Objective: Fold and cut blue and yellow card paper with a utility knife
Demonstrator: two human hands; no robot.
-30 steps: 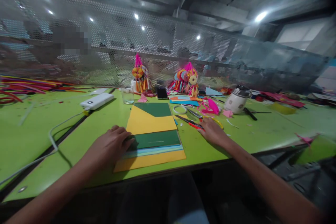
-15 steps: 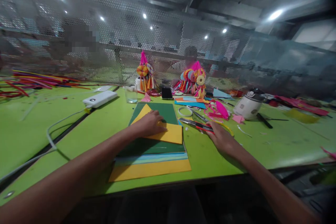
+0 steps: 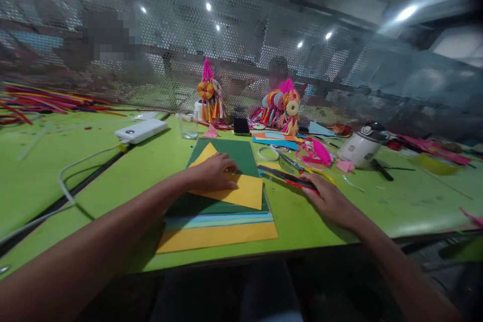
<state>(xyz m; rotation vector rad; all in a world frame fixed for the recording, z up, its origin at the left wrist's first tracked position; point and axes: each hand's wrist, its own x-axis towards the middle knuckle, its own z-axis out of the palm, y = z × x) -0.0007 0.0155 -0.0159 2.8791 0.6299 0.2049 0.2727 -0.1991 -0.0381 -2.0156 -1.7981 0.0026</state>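
My left hand (image 3: 214,173) is closed on a folded yellow sheet of paper (image 3: 247,192), its fingers bent over the sheet. A pointed corner of the paper sticks up behind the hand, and the palm hides the middle. Beneath lies a dark green board (image 3: 241,153), with light blue and yellow sheets (image 3: 219,237) showing past its near edge. My right hand (image 3: 332,201) grips a utility knife (image 3: 287,177) with a black and red body. Its tip points left, close to the board's right edge. Scissors (image 3: 290,163) with yellow handles lie just behind the knife.
Behind the board stand a clear cup (image 3: 187,127), a phone (image 3: 241,126) and two bunches of paper-flower tassels (image 3: 206,91). A white power bank (image 3: 141,131) with a cable lies left. On the right is a white jar (image 3: 362,148) with a black top, near pink scraps.
The knife has rolled in my right hand, so its side looks darker, and that hand has shifted slightly right. My left hand stays on the yellow paper. The whole view has tilted a little.
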